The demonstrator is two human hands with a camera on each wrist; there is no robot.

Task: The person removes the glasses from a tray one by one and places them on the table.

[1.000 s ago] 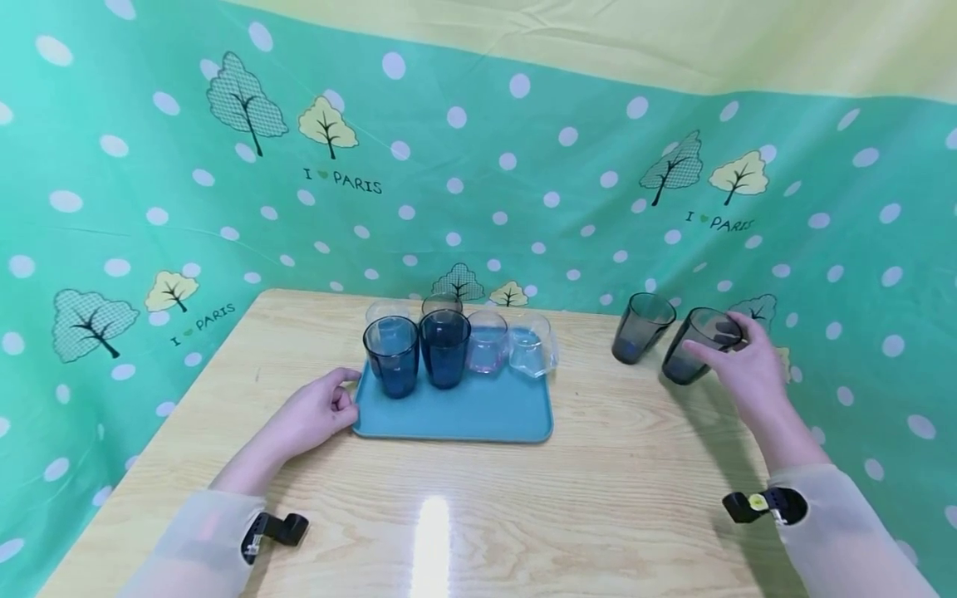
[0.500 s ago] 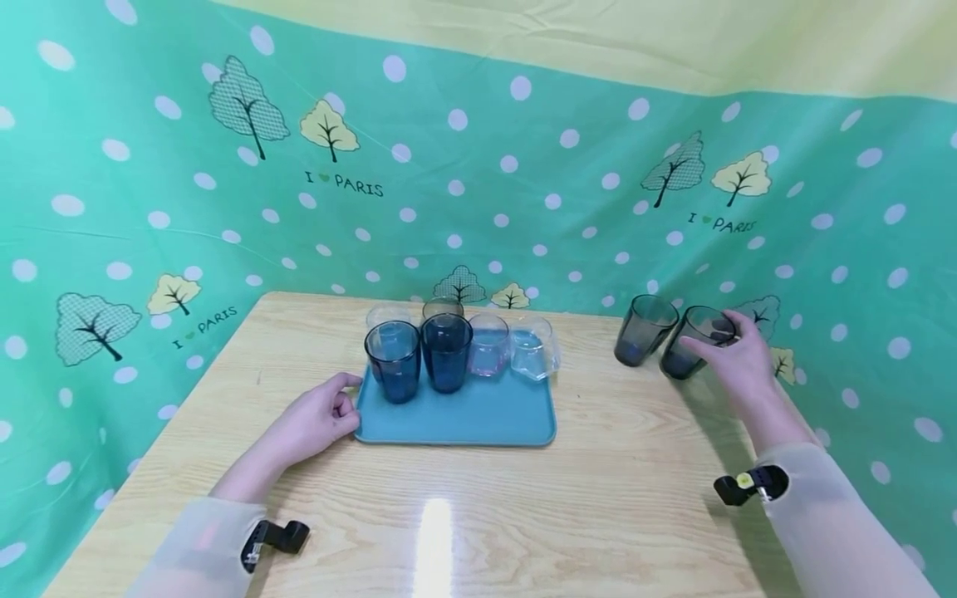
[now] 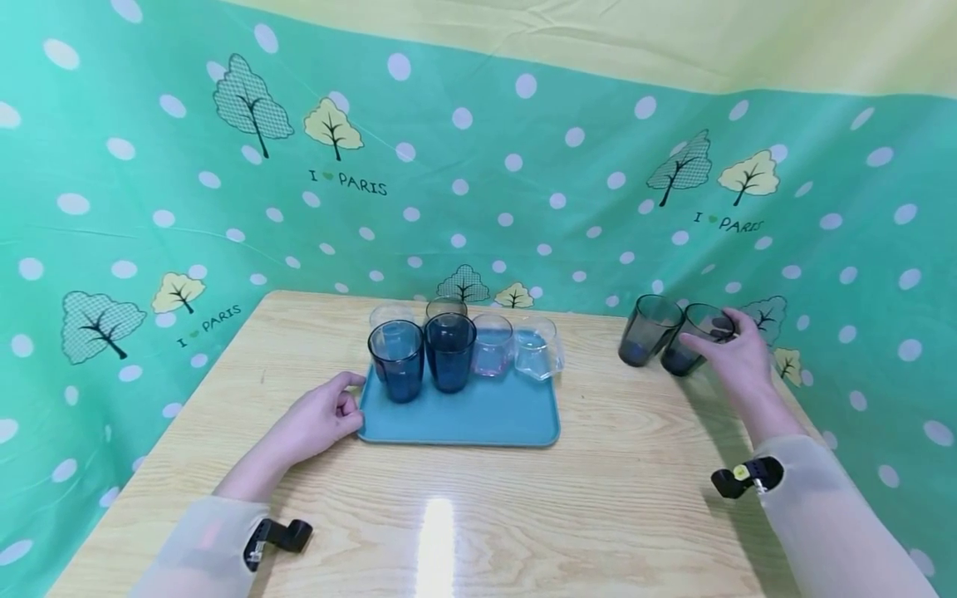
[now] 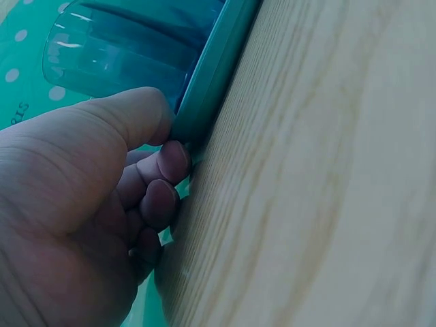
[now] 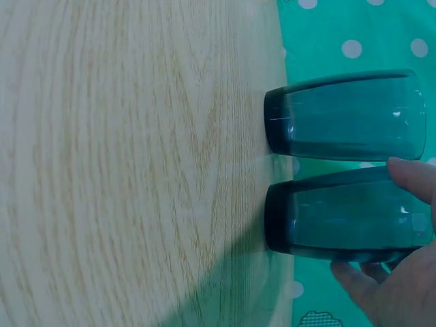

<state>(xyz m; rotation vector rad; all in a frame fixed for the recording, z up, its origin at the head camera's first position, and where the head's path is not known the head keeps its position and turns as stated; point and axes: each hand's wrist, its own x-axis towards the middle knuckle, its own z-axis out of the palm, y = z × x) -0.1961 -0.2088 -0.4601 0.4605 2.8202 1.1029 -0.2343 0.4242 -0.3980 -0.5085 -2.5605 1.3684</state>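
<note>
At the back right, my right hand (image 3: 736, 357) grips a dark smoky tumbler (image 3: 680, 359) near its rim, thumb on one side and fingers on the other. A matching tumbler (image 3: 648, 332) stands upright just left of it; in the right wrist view a narrow gap shows between the held tumbler (image 5: 340, 214) and its neighbour (image 5: 347, 116). My left hand (image 3: 317, 419) holds the left edge of a blue tray (image 3: 478, 419). In the left wrist view the thumb (image 4: 139, 116) lies at the tray rim, with the fingers curled below.
Two dark tumblers (image 3: 399, 365) stand at the tray's front left. Behind and beside them are several clear glasses (image 3: 537, 353) and a brownish one (image 3: 446, 305). A wooden table (image 3: 598, 498) lies beneath; a green dotted curtain (image 3: 478, 166) hangs behind.
My right hand has shifted the gripped tumbler slightly back and left, closer to the matching one. The left hand stays at the tray edge.
</note>
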